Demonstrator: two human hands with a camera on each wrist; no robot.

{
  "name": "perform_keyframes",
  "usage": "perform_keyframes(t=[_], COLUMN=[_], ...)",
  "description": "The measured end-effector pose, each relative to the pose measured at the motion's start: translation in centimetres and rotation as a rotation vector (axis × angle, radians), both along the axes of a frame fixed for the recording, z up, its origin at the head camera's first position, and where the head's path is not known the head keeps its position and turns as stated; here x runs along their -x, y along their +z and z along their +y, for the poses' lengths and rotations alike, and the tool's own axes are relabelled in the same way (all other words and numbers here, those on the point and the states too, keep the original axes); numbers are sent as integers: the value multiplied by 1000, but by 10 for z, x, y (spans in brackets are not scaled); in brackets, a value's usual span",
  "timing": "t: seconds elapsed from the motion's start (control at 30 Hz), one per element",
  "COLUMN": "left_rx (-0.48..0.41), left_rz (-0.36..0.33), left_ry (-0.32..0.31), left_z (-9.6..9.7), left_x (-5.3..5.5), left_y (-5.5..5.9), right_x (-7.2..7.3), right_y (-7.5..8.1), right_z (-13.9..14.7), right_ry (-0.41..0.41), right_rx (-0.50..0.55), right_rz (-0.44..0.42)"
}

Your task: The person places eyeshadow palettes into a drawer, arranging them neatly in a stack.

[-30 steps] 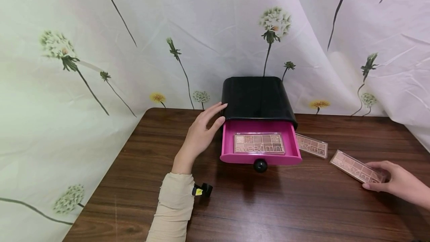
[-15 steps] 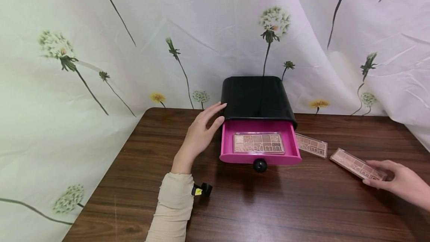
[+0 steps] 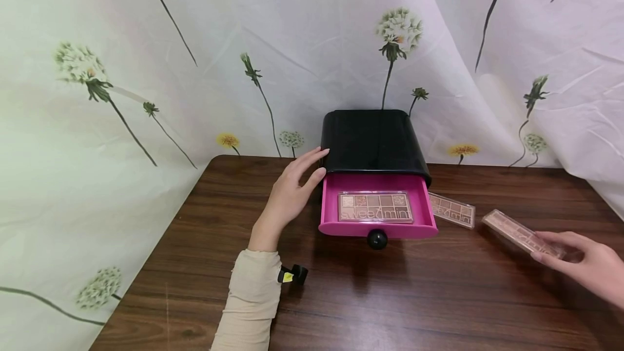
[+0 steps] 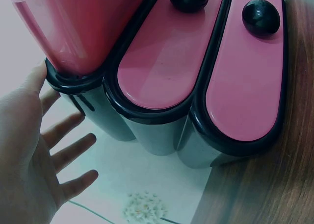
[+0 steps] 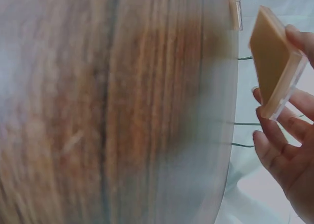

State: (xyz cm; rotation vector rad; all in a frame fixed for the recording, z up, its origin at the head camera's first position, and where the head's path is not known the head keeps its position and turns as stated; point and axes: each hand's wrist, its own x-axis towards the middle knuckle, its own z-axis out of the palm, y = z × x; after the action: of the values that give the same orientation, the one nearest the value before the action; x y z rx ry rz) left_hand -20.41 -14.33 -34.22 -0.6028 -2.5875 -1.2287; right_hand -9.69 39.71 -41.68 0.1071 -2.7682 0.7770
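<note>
The left hand point(image 3: 287, 194), fingers spread, touches the side of the black drawer unit point(image 3: 372, 140) and grips nothing. The top pink drawer point(image 3: 409, 231) is pulled out; one palette point(image 3: 375, 207) lies in it. Beside it, a second palette point(image 3: 452, 210) lies on the table point(image 3: 439, 297). Farther right, the right hand point(image 3: 580, 261) pinches a third palette point(image 3: 517, 232), now more tilted than half a second ago and seemingly lifted, so probably free to be moved.

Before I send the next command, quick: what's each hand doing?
Left hand: open, touching the side of the black drawer unit.
Right hand: closed on a makeup palette, holding it by one end.
</note>
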Motion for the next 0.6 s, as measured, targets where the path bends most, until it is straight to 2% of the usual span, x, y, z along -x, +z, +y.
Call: perform_keyframes(t=[0.17, 0.4, 0.6], left_rx=[3, 8, 8], left_rz=[-3, -5, -5], left_ry=[2, 10, 9], left_z=[0, 0, 0], left_x=[0, 1, 1], left_y=[0, -1, -1], right_x=[-2, -4, -6], right_y=[4, 9, 17], right_z=[-3, -11, -23], right_ry=[17, 85, 115], right_rx=[80, 157, 181], right_rz=[93, 178, 253])
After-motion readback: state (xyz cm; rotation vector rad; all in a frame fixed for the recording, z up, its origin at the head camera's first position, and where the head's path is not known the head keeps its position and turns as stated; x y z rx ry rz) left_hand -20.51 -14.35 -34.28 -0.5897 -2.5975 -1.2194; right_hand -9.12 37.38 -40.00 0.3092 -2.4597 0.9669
